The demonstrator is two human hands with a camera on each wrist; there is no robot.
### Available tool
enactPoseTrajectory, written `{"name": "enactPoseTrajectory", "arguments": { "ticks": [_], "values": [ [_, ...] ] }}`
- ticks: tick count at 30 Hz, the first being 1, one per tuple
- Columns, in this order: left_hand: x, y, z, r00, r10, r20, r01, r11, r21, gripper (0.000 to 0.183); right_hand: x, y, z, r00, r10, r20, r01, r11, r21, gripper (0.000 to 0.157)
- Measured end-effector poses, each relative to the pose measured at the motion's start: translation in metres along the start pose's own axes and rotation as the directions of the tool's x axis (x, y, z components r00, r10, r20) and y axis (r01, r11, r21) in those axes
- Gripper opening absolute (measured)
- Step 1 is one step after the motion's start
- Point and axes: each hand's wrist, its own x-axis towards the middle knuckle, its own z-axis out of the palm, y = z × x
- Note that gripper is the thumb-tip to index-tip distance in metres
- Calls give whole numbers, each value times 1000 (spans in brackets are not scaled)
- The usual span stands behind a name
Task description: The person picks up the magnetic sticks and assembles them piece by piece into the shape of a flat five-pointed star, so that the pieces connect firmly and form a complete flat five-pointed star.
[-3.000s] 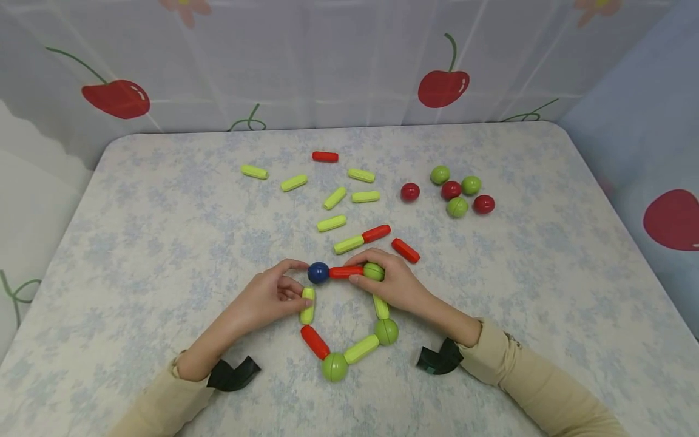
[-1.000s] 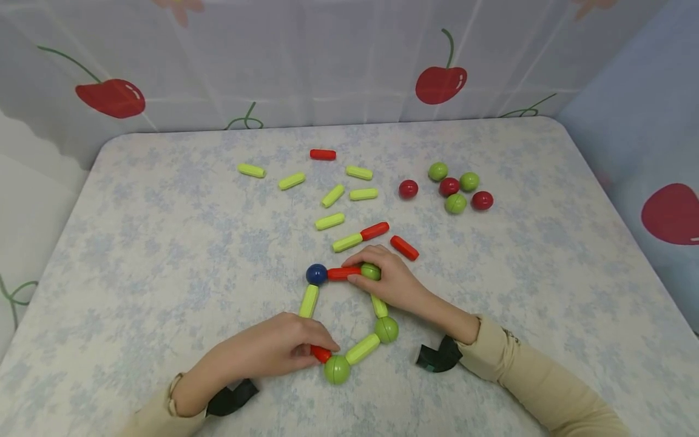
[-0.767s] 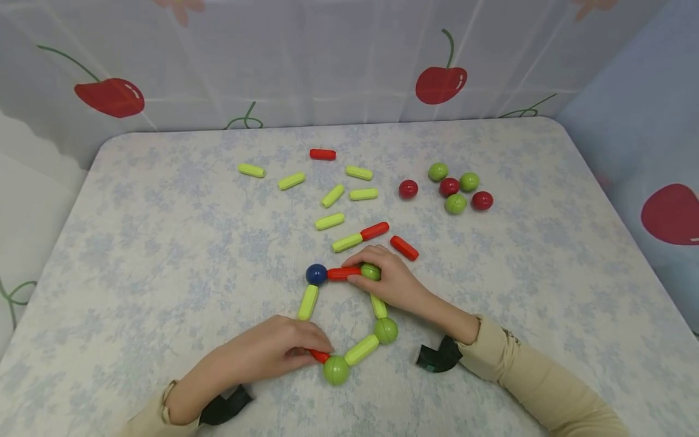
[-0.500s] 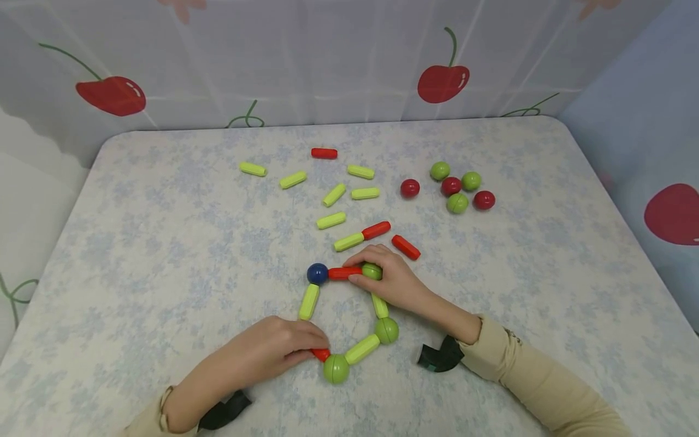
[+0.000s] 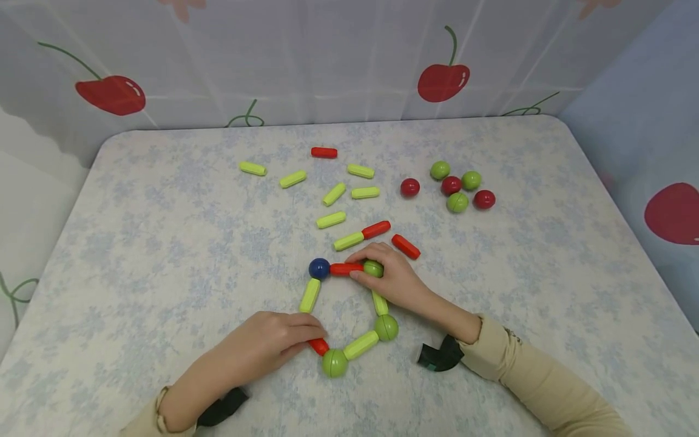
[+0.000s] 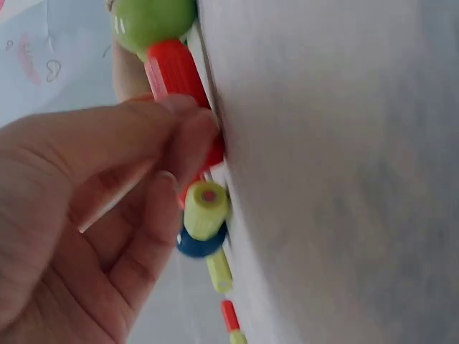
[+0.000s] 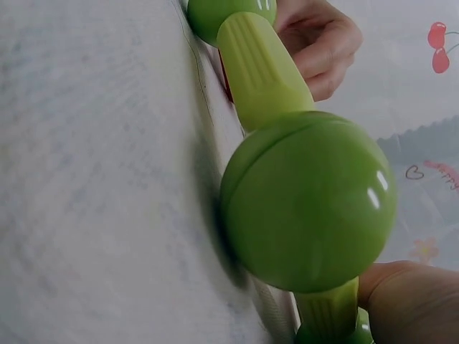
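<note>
In the head view, magnetic rods and balls form a ring on the table. My left hand (image 5: 273, 340) pinches the red rod (image 5: 318, 346) at the ring's lower left, beside the front green ball (image 5: 335, 363). Near its fingers lies a yellow-green rod (image 5: 309, 296), joined to the blue ball (image 5: 319, 269); its bare end faces the left wrist camera. My right hand (image 5: 395, 276) holds another red rod (image 5: 346, 269) between thumb and fingers, with a green ball (image 5: 374, 269) inside the grip. A further green ball (image 7: 308, 204) fills the right wrist view.
Behind the ring lie several loose yellow-green rods (image 5: 330, 220), a joined yellow-green and red pair (image 5: 363, 235) and loose red rods (image 5: 406, 246). Red and green balls (image 5: 457, 202) cluster at the back right. A cherry-print curtain (image 5: 349, 60) hangs beyond the table's back edge.
My left hand has left the blue ball and yellow-green rod and moved nearer to the red rod, which it now pinches. The ring has shifted slightly away from me. My right hand keeps its hold.
</note>
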Motion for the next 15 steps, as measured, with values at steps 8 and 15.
{"name": "enactPoseTrajectory", "arguments": {
  "ticks": [8, 15],
  "values": [
    [-5, -42, -40, 955, -163, -248, 116, 974, -195, 27, 0, -2, -1, 1000, 15, -19, -15, 1000, -12, 21],
    [8, -106, -83, 771, -457, -444, 418, 889, -190, 43, 0, -2, -1, 1000, 12, -12, -12, 1000, -8, 21]
  ]
}}
